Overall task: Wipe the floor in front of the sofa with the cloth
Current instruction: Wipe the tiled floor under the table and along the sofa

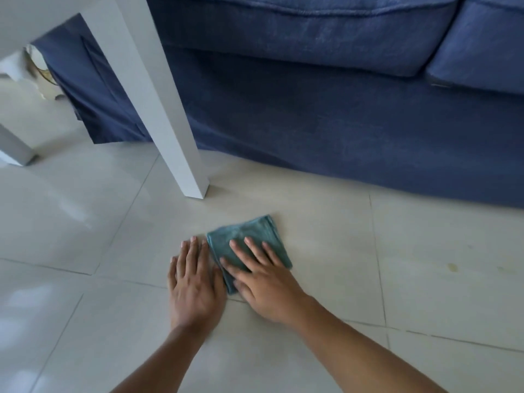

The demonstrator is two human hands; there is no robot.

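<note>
Both hands down on the floor (312,236), the right one pressing the cloth (249,236) flat before the sofa (340,117).

The folded teal cloth lies on the pale tiles, near the foot of a white desk leg (181,137) and a little apart from the sofa's blue skirt. The right hand (263,282) rests palm-down over the cloth's near half, fingers (255,251) spread and straight, gripping nothing, only bearing down, which I take as the way to keep the whole pad in contact for a stroke. The left hand (195,285) lies flat on bare tile, just beside the cloth's left edge, fingers together and extended, empty; it looks to be propping the person's weight. Both forearms reach forward from below, nearly parallel.
</note>
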